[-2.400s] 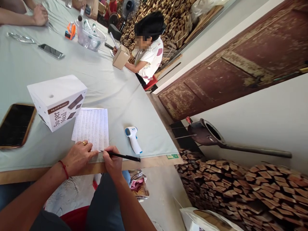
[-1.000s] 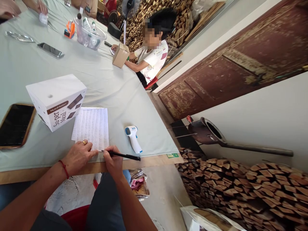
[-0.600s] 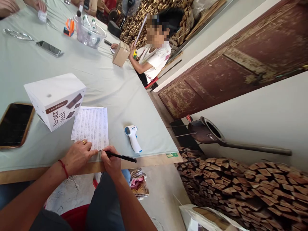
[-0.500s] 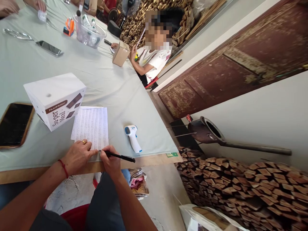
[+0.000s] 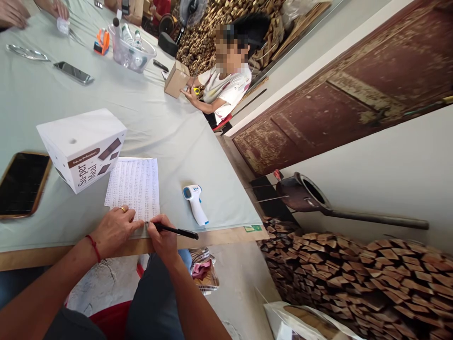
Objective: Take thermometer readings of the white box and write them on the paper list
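A sheet of paper point(image 5: 136, 184) covered with dense rows of small writing lies at the table's near edge. My left hand point(image 5: 115, 229) rests on its lower part, fingers laid down and the index finger stretched toward the pen tip. In my right hand point(image 5: 164, 238) a black pen point(image 5: 180, 231) is gripped, its tip at the sheet's bottom edge and its back end slanting right. Just behind the sheet stands a white box point(image 5: 85, 146) printed "Super Meal". A white and blue infrared thermometer point(image 5: 196, 203) lies to the right of the paper.
On the pale tablecloth point(image 5: 148, 127) are a large phone point(image 5: 24, 184), another phone point(image 5: 73, 72), an orange tape dispenser point(image 5: 102, 41) and a plastic basket point(image 5: 132, 56) with bottles. A person point(image 5: 226, 87) across holds a small cardboard box point(image 5: 177, 79). Firewood point(image 5: 354, 274) is stacked at right.
The person across has lowered a raised hand and a thin strip to the cardboard box. My hands, the pen and the paper stay practically still.
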### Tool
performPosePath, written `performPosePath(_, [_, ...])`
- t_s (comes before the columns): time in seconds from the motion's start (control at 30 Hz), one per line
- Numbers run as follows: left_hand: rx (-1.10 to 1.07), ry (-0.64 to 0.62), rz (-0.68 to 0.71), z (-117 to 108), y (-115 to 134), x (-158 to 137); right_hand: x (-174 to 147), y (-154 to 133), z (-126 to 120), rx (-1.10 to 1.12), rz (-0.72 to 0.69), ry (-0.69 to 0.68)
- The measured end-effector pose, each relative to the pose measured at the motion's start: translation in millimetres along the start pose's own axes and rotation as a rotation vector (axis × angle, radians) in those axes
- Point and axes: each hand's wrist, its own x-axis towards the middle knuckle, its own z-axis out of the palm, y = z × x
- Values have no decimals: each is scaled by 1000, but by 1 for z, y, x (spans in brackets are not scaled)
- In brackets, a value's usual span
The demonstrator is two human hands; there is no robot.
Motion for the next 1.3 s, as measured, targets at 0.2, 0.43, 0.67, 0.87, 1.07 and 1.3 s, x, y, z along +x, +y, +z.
performPosePath(0.2, [-4,7,0,-1,1,0,0,0,0,9,-1,-6])
performPosePath(0.43, [-5,15,5,-1,1,0,-1,-1,-2,21,28,26])
performPosePath(0.67, [6,-4,0,-2,1,0,-1,-1,-2,15,25,16])
performPosePath(0.87, [19,-23,3,-3,1,1,-1,-3,-2,12,28,36])
performPosePath(1.07, [4,0,7,-2,1,1,-1,-2,-1,-17,10,47])
performPosePath(1.3, [11,1,3,-2,1,1,-1,0,-1,-1,32,15])
